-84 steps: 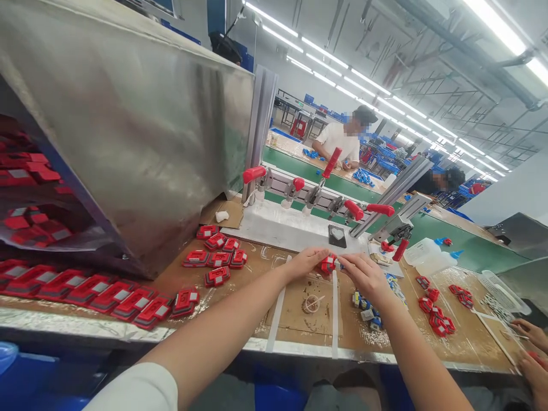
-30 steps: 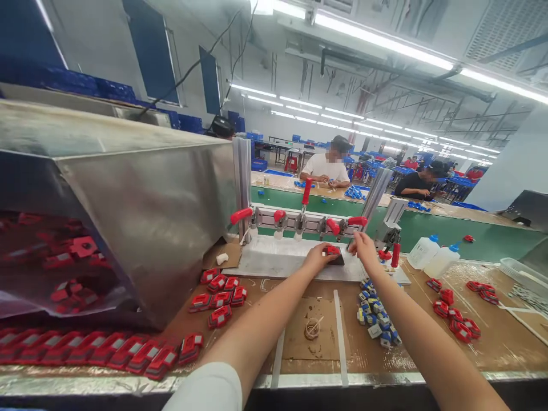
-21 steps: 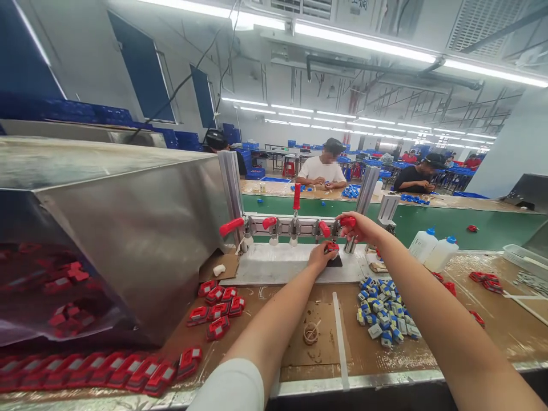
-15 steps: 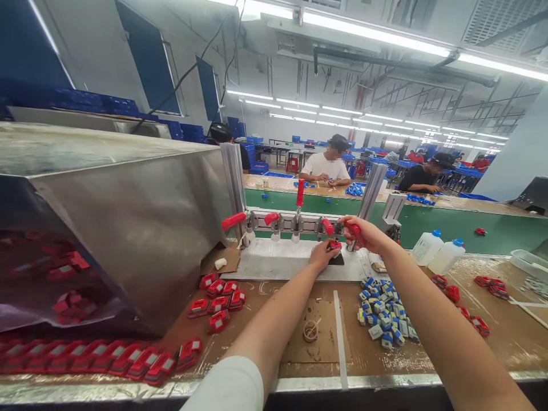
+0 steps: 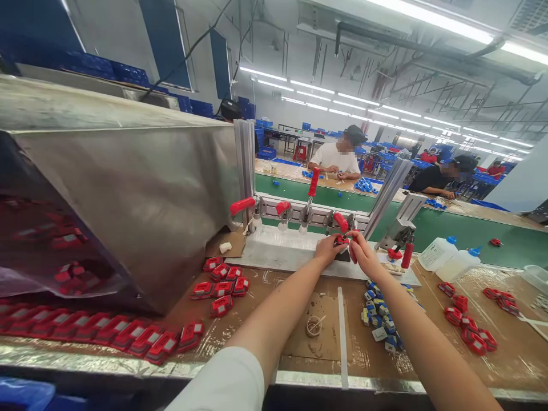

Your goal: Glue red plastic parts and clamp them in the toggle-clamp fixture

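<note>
My left hand [image 5: 326,250] is closed on a small red plastic part [image 5: 341,240], pressing it onto a dark block [image 5: 343,256] on the fixture's metal base [image 5: 274,249]. Right beside it, my right hand [image 5: 363,256] grips the red handle [image 5: 353,252] of a toggle clamp, which points downward. Fingers partly cover both the part and the handle. Along the fixture's rail [image 5: 295,210] stand other red-handled clamps, one with its handle [image 5: 314,182] upright.
A metal hopper [image 5: 128,200] stands left. Red parts [image 5: 221,288] lie in a cluster and a row [image 5: 124,337]. Blue-and-white pieces [image 5: 380,317] lie under my right forearm. Two bottles [image 5: 438,253], more red parts [image 5: 470,325] and a small round dish [image 5: 314,326] are on the bench. Co-workers sit opposite.
My right hand has moved down with the clamp handle, from above the red part to beside it. My left hand stays on the part. The view has shifted slightly.
</note>
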The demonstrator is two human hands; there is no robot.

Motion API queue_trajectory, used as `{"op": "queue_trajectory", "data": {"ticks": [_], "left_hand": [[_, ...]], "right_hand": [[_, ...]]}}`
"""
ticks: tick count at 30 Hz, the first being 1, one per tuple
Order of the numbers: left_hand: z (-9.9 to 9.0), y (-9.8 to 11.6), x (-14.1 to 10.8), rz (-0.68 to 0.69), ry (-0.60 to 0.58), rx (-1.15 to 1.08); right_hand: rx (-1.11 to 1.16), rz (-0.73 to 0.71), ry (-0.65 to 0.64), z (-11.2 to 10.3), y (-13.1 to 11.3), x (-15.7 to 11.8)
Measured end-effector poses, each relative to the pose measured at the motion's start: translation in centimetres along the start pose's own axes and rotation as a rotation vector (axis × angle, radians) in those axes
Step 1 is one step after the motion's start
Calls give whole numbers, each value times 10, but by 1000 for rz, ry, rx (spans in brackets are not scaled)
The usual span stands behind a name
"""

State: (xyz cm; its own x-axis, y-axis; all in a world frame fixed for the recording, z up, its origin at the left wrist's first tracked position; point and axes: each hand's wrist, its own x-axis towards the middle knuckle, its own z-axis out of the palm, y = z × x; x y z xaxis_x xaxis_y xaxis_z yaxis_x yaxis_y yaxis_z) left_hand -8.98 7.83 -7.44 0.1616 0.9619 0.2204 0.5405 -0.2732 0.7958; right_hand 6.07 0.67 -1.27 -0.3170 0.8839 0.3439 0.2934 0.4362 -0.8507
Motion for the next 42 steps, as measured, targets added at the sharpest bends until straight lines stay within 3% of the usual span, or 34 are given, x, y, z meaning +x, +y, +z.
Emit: {"op": "queue_trajectory", "data": {"ticks": [9,17,19,21,22,24,26,31,35,38,40,42], "left_hand": [[-2,3,-1,-11,-17,43],[-6,3,-6,5,-28,27],[-9,3,-7,19,-35,18],[-10,3,-8,30,-36,3],[-10,3,-8,34,-34,-8],[-9,2,-7,39,-26,-33],[-7,1,-6,37,-17,-59],[-7,0,-3,25,-7,-88],[-7,-2,-2,36,-12,-73],[-7,-4,-2,39,-16,-63],[-7,-5,-1,36,-19,-61],[-7,-5,-1,34,-23,-62]], "right_hand": [[-408,-35,32,-4,19,-6],[-645,-22,112,24,36,9],[-641,-35,106,11,33,2],[-599,-21,219,-19,32,-16],[-556,5,341,-38,32,-28],[-423,122,762,-78,35,-53],[-376,179,863,-110,38,-73],[-223,140,749,-139,29,-82],[-14,-17,778,-162,-6,-43],[98,-59,656,-183,-23,-10],[-19,-29,678,-186,-16,-4],[-226,49,795,-178,4,-12]]}}
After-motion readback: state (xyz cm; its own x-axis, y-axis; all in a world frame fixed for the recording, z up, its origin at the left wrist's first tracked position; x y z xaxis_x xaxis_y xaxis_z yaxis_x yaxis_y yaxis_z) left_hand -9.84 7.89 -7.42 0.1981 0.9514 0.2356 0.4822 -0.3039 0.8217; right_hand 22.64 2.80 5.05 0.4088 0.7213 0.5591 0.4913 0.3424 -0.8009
